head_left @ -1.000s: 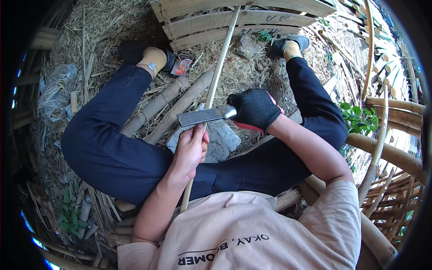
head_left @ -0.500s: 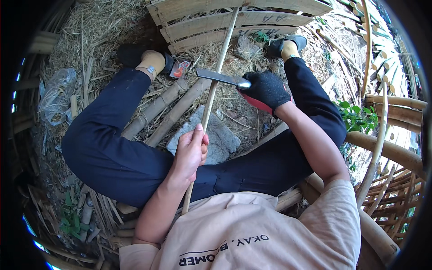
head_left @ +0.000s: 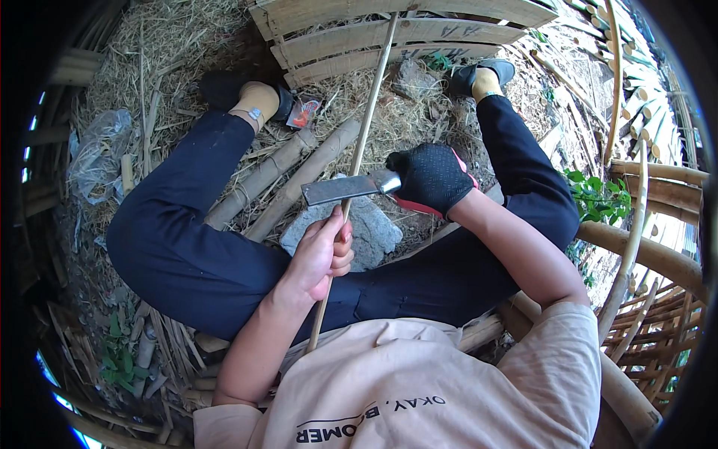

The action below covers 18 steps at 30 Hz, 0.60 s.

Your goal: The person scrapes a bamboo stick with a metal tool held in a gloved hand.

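Observation:
A long, thin bamboo strip [head_left: 369, 108] slants from the wooden slats at the far side down to my shirt. My bare left hand [head_left: 323, 253] is closed round its lower part, thumb along the strip. In a black and red glove, my right hand [head_left: 434, 179] grips the handle of a broad-bladed knife [head_left: 338, 190]. The blade lies across the strip just beyond my left thumb, its flat side showing. Whether the edge bites into the bamboo I cannot tell. Below both hands, a grey stone [head_left: 366, 232] rests on the ground between my legs.
A slatted wooden crate [head_left: 404, 34] stands beyond my feet. Bamboo poles [head_left: 299, 179] lie by the stone, with a small red packet [head_left: 303, 114] near my left foot. Clear plastic [head_left: 103, 153] lies at left; cut bamboo [head_left: 651, 127] is stacked at far right.
My right hand has drawn the knife along the strip toward me, from well beyond my left hand to just past its thumb. My left hand keeps its hold in nearly the same place.

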### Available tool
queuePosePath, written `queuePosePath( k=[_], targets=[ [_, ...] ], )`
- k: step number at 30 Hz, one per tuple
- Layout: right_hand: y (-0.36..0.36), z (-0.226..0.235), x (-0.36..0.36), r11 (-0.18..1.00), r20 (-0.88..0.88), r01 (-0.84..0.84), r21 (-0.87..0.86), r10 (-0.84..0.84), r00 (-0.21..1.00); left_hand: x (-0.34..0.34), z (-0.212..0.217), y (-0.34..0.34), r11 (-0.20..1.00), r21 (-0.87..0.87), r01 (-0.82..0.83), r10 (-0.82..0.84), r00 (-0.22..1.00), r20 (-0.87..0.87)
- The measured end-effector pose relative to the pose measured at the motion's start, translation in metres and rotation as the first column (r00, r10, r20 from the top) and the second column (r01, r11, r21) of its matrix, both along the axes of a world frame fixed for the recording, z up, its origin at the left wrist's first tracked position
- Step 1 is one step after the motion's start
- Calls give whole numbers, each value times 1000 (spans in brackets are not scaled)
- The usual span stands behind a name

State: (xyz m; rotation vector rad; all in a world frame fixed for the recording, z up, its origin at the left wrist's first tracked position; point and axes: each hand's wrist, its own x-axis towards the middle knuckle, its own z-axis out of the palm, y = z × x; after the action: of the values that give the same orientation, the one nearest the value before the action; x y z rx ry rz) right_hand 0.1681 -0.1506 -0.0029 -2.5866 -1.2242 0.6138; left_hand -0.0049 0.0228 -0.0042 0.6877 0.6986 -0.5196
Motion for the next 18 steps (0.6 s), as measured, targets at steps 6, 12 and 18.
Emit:
queuePosePath(
  k=[6, 12, 18],
  targets=[
    [-1, 1, 4, 1000, 40, 6, -29, -5, 999, 2, 3, -2, 1000, 24, 2, -2, 1000, 1],
    [-26, -7, 55, 973, 146, 222, -58, -212, 966, 2, 7, -4, 999, 49, 5, -6, 1000, 13],
    [-16, -4, 30, 986, 117, 164, 5, -163, 980, 3, 8, -2, 999, 49, -7, 7, 1000, 6]
  ],
)
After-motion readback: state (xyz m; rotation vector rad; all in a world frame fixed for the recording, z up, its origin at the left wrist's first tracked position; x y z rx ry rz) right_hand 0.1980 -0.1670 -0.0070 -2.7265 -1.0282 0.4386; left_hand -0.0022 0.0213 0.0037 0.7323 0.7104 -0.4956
